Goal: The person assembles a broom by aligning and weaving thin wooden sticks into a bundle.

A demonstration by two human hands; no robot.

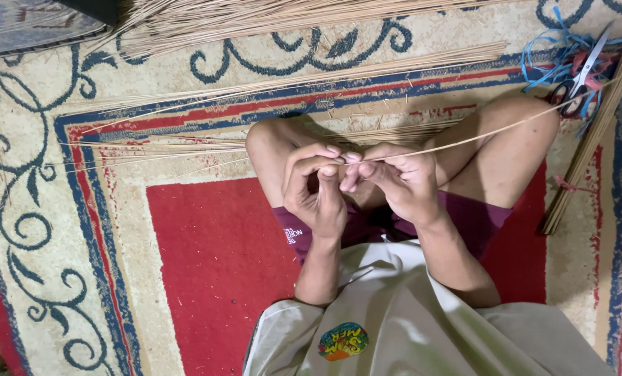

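My left hand (316, 189) and my right hand (396, 182) meet fingertip to fingertip above my crossed legs. Together they pinch one thin pale stick (492, 131), which runs from my fingers up to the right past my knee. My left hand's fingers are curled around the stick's near end; my right thumb and forefinger grip it just beside them. Several more thin sticks (151, 147) lie flat on the carpet to the left of my left knee.
A patterned red, cream and blue carpet (206, 264) lies under me. A large heap of sticks (255, 21) lies at the top, a tied bundle (593, 139) at the right. Scissors (584, 71) rest on blue string (551, 49) at the upper right.
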